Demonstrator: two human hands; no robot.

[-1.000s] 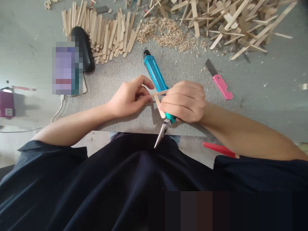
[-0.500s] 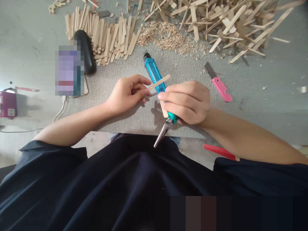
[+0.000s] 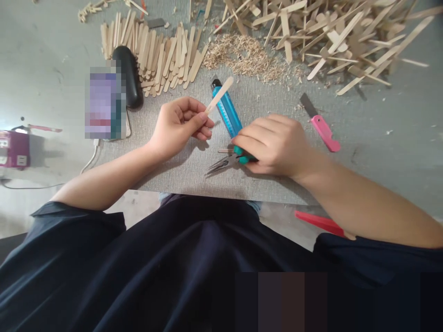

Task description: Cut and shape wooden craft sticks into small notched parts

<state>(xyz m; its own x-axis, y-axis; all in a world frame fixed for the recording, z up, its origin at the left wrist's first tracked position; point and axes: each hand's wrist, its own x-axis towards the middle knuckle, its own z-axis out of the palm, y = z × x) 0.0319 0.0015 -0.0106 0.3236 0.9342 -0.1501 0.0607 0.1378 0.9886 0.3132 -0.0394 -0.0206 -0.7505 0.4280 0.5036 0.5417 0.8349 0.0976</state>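
Note:
My left hand [image 3: 180, 127] pinches a flat wooden stick [image 3: 219, 95] that points up and to the right, over the blue utility knife [image 3: 226, 109] lying on the grey mat [image 3: 173, 161]. My right hand [image 3: 275, 145] is closed round the teal handles of needle-nose pliers [image 3: 224, 161], whose open jaws lie low over the mat and point left. A small stick piece [image 3: 225, 150] lies just above the jaws, by my right fingertips.
A row of wooden sticks [image 3: 159, 53] and a black case [image 3: 128, 80] lie at the back left, with a phone [image 3: 105, 103] beside them. Wood shavings [image 3: 245, 55] and a heap of sticks [image 3: 328, 32] fill the back right. A pink knife [image 3: 323, 131] lies right.
My left hand has lifted one stick up and away to the back. My right hand has swung the pliers from pointing down toward me to pointing left over the mat.

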